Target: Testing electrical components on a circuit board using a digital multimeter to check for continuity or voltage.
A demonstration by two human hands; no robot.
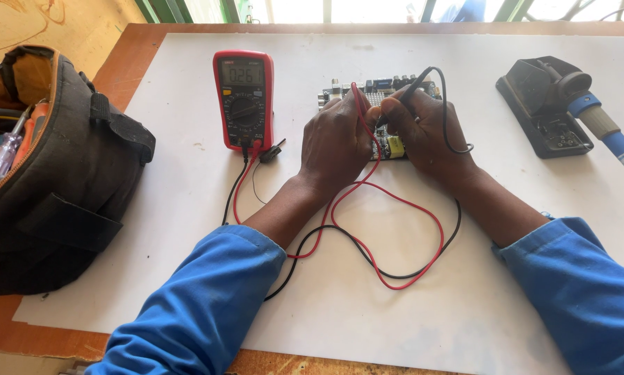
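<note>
1. Now, left hand (336, 142) closed on the red probe (358, 104), right hand (423, 128) closed on the black probe (413, 87).
2. Both tips down on the circuit board (395, 146), lying on the white counter (367, 292) just right of the red meter (244, 97).
3. Best done slowly: tips kept still, pressed gently, eyes on the meter screen.
4. Wires (402, 278) kept loose, away from the soldering iron (604, 128).
</note>
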